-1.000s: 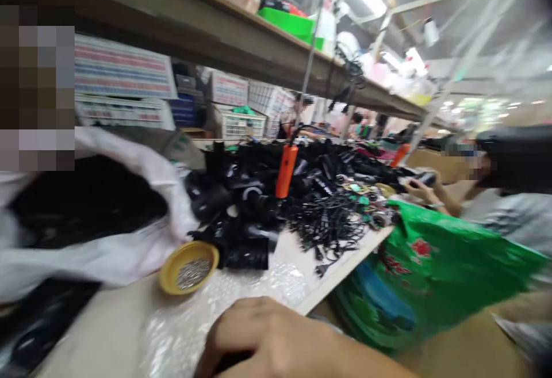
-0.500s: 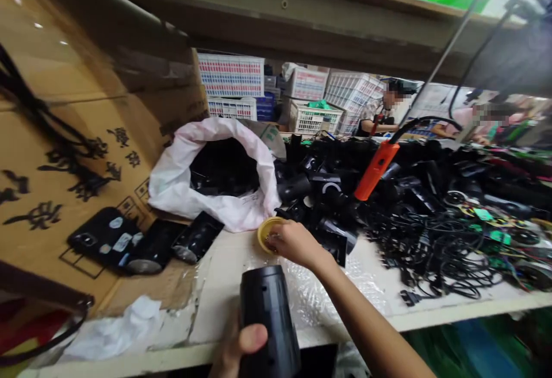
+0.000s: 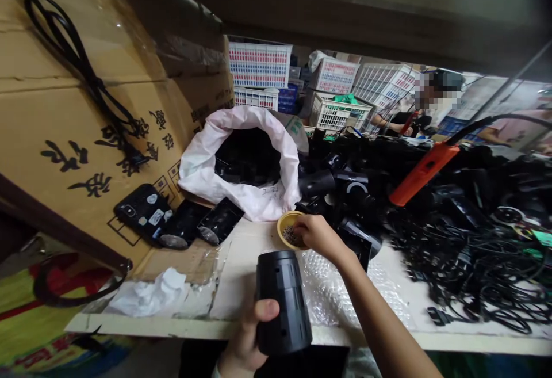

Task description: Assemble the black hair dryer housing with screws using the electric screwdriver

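Observation:
Near the front edge of the bench, my left hand (image 3: 252, 332) is closed round a black ribbed plastic cylinder (image 3: 283, 303), its thumb pressed on the side. The cylinder stands almost upright with a slight tilt. Just beyond it, my right hand (image 3: 318, 235) reaches into a small yellow bowl (image 3: 283, 229) that holds many tiny metal pieces (image 3: 293, 236), which look like screws. Its fingers are pinched together at the bowl's right side. Whatever they hold, if anything, is hidden.
Behind the bowl is a white sack (image 3: 194, 165) of black parts. Black housings (image 3: 221, 220) and a phone-like black item (image 3: 144, 217) lie left. An orange-handled tool (image 3: 425, 174) hangs over piled black cables (image 3: 457, 274) at right. Bubble wrap (image 3: 366, 291) lies beneath my right arm.
The camera view has shifted, so the bench contents appear further right. My right hand stays at the bowl, where the metal pieces now show more. My left hand keeps hold of the cylinder.

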`<state>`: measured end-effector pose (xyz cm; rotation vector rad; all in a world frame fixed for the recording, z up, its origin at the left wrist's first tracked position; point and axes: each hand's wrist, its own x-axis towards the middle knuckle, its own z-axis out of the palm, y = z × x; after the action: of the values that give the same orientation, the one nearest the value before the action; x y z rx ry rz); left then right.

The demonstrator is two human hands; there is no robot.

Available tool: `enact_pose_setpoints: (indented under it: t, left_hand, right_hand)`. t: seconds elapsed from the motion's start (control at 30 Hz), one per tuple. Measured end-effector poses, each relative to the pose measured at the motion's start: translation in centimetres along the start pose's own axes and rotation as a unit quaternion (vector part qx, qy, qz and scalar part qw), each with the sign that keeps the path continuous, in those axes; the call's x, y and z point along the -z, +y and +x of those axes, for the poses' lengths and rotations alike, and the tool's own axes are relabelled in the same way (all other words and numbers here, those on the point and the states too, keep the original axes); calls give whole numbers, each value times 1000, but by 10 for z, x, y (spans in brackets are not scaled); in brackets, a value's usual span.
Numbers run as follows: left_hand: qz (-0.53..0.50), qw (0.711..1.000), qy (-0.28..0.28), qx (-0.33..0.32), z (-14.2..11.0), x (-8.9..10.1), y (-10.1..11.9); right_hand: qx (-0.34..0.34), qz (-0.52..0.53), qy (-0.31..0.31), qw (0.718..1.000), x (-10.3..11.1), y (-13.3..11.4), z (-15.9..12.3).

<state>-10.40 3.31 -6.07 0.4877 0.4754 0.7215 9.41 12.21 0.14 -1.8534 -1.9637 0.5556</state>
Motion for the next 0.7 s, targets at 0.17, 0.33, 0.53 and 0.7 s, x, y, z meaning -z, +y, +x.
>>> enact_pose_setpoints:
  t: [0.17,0.33,0.53,0.7]
  left_hand:
    - [5,999,15,-28,8,-6,-3]
    - [-8,998,44,-34,8,-7,-6]
    - [-9,999,26,-44,7,-8,-5]
    - [-7,998,32,-50,6,-9,-7]
  right_hand:
    - [-1,92,59,994,4,4,-5]
    - [37,271,109,956,12,-2,-26]
    - [137,450,-9,882,10,-31,-66]
    - [126,407,6,905,-1,-38,-70]
